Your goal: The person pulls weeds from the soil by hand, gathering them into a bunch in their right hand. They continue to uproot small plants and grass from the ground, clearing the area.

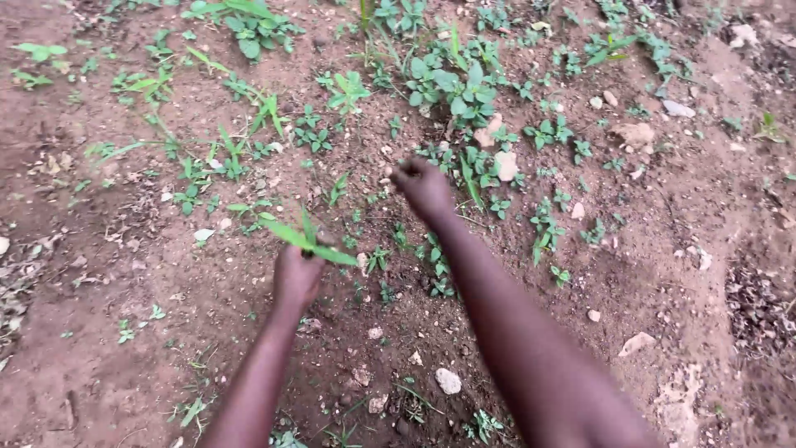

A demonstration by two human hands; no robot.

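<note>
left hand (296,278) grips grass blades (305,238) — sticking above; right hand (423,187) beyond

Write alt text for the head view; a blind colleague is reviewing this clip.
Seen from above, a person's left hand holds a small green leafy weed while the right hand reaches, fingers closed, toward low green plants in reddish-brown soil. Pale stones and dry leaves are scattered around.
</note>
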